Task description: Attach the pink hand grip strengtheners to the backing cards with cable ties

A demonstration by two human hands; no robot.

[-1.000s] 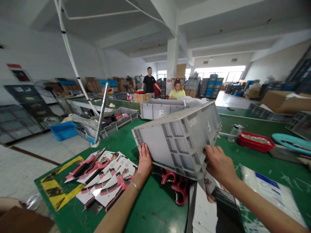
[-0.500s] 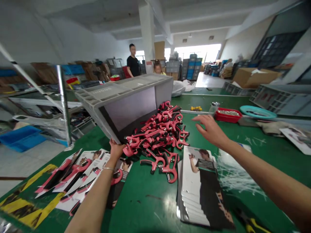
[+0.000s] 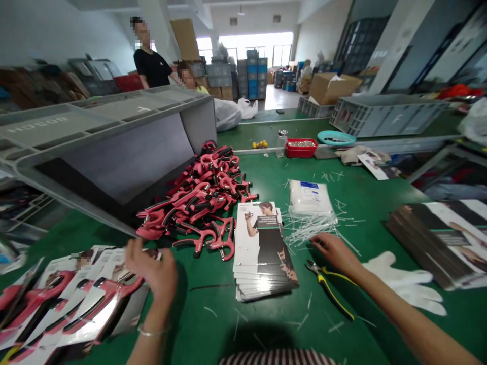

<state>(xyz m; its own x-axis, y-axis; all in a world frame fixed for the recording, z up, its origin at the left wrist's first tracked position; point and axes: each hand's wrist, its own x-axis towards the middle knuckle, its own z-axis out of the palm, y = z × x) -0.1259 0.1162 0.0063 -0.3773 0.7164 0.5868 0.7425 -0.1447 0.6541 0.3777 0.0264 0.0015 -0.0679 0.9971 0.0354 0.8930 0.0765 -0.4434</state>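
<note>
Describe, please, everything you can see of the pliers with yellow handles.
The pliers lie on the green table, nearer the wearer than the right hand, which does not hold them. The head looks like dark metal and points away, slightly left. The handles are yellow with some black and stand spread apart. One ends close to the right forearm; whether they touch is unclear.

Grips (image 3: 205,192) lie heaped at the mouth of the crate (image 3: 200,119) — cards (image 3: 262,248) to their right, then cable ties (image 3: 312,223), with pliers (image 3: 330,291) nearer.

White "F" (image 3: 396,119) on far crate (image 3: 416,117), blurred lettering (image 3: 38,124) on tipped crate (image 3: 133,154)
</note>
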